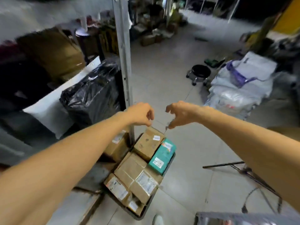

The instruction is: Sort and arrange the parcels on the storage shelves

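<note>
Several taped cardboard parcels [138,169] and a teal parcel [162,157] lie packed on a low black cart [168,166] beside the shelf post [123,51]. The top brown box [148,142] sits at the cart's far end. My left hand [140,114] is curled into a fist just above that box. My right hand [180,114] is beside it, fingers hooked downward. A thin grey wire handle [161,123] runs between the two hands and both seem to grip it, though motion blur makes this faint.
Shelves on the left hold a black plastic-wrapped bundle [92,93], a brown parcel [53,52] and a white bag [48,111]. On the tiled floor are a black rolling stool [200,73], white sacks [240,85] and a folding metal stand [243,174].
</note>
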The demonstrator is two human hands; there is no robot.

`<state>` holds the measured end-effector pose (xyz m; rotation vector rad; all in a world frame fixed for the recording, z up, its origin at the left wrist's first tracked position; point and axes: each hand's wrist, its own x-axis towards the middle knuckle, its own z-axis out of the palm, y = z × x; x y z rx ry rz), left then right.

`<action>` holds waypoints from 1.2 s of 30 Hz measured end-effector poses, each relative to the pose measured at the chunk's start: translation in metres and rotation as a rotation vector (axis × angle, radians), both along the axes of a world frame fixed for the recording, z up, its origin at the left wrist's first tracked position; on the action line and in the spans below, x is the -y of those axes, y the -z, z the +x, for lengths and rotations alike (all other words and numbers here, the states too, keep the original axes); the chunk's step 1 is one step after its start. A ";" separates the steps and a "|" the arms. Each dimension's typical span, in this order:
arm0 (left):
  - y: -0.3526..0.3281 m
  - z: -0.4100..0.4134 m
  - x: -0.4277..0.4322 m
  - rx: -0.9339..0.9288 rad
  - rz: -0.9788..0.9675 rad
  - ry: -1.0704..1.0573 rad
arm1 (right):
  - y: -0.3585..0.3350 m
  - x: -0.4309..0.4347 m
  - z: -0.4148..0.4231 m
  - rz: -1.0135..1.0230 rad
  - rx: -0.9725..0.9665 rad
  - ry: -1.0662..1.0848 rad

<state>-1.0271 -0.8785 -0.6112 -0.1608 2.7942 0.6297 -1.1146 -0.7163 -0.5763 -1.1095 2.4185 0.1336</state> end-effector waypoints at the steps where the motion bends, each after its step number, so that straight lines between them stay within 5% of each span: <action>1: -0.025 -0.006 -0.005 -0.026 -0.034 0.035 | -0.021 -0.010 -0.002 -0.021 -0.031 0.031; 8: -0.147 -0.008 -0.040 -0.160 -0.082 0.221 | -0.137 -0.059 0.043 -0.108 -0.183 0.236; 18: -0.238 0.036 -0.072 -0.256 -0.028 0.313 | -0.236 -0.109 0.120 -0.148 -0.268 0.402; 36: -0.257 0.257 -0.045 -0.227 -0.170 -0.226 | -0.255 -0.060 0.232 -0.257 -0.253 -0.156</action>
